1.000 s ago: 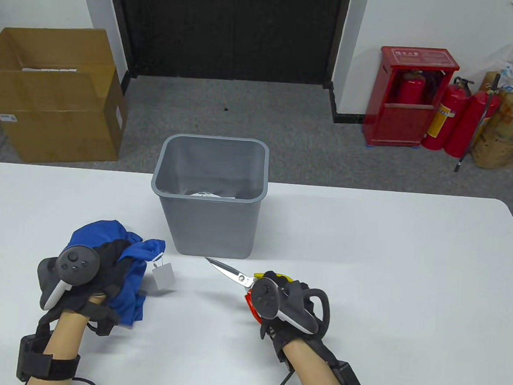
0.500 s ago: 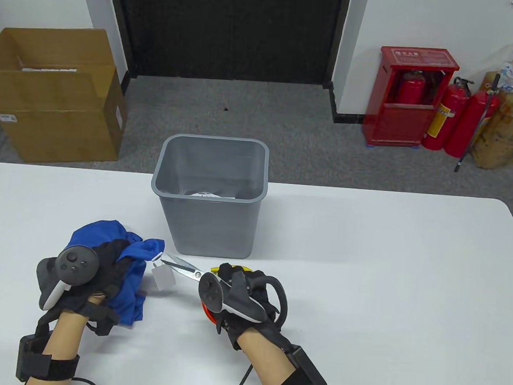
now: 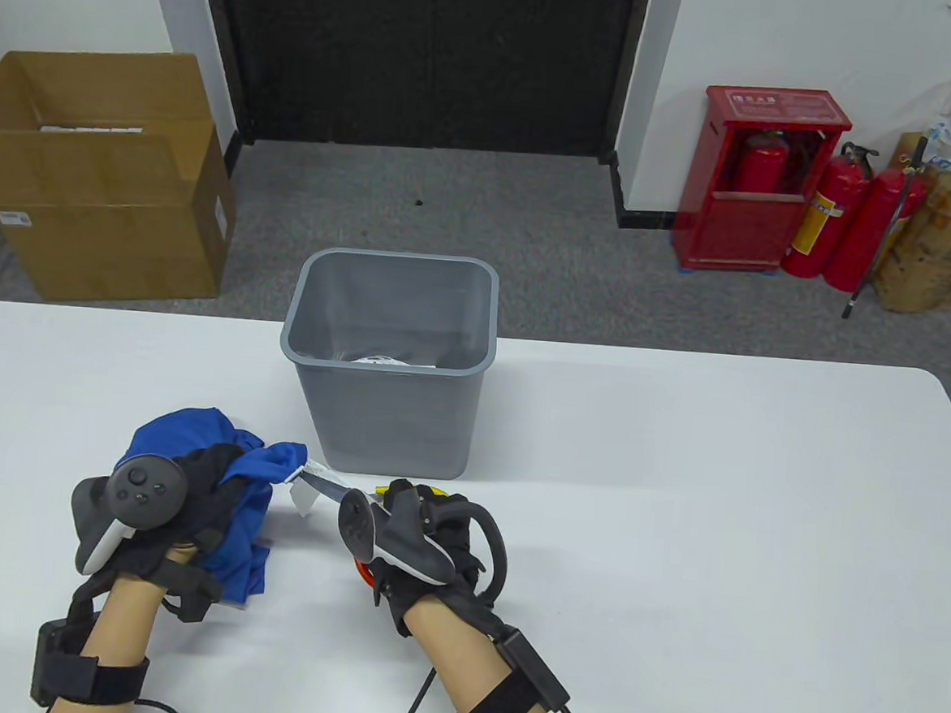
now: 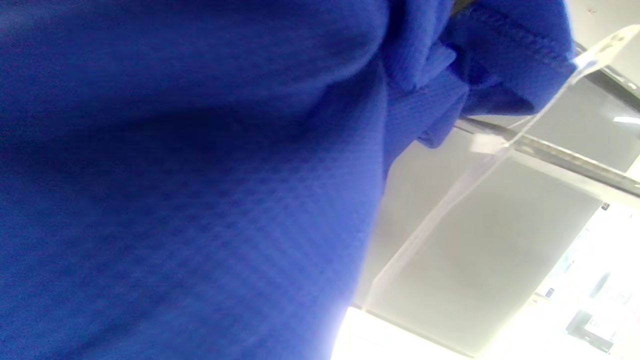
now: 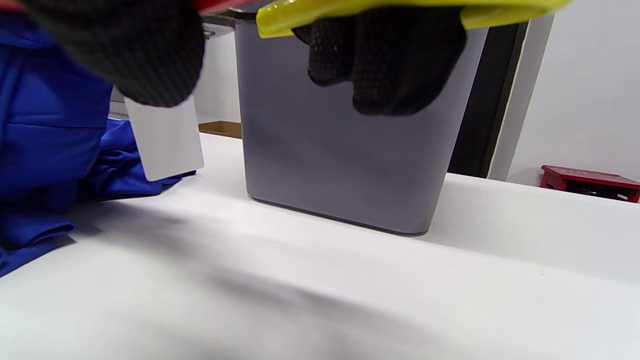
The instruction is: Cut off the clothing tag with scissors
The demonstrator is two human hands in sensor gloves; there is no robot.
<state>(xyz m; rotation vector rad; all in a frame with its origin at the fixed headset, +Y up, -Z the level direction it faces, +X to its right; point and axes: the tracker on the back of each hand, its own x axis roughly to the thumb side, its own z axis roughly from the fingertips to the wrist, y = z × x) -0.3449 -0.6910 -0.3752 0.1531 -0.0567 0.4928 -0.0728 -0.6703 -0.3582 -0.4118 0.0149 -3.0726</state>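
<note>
A crumpled blue garment [image 3: 193,442] lies at the table's left front; my left hand [image 3: 188,507] grips it and holds it a little up. It fills the left wrist view [image 4: 175,175]. A white tag [image 3: 303,495] hangs from its right corner on a thin string; it also shows in the right wrist view [image 5: 165,137]. My right hand [image 3: 422,532] grips the scissors [image 3: 328,486] by their yellow and red handles [image 5: 400,10]. The blades reach left to the tag's string at the garment's corner; a blade [image 4: 560,152] shows beside the cloth.
A grey waste bin [image 3: 389,367] stands just behind the scissors, close to my right hand, with white scraps inside. The white table [image 3: 676,509] stretches to the right. On the floor beyond are a cardboard box [image 3: 97,175] and a red extinguisher cabinet [image 3: 756,181].
My right hand has moved left with the scissors, from beside the bin's front to the tag. The blades now reach the string at the garment's corner. The left hand has held still.
</note>
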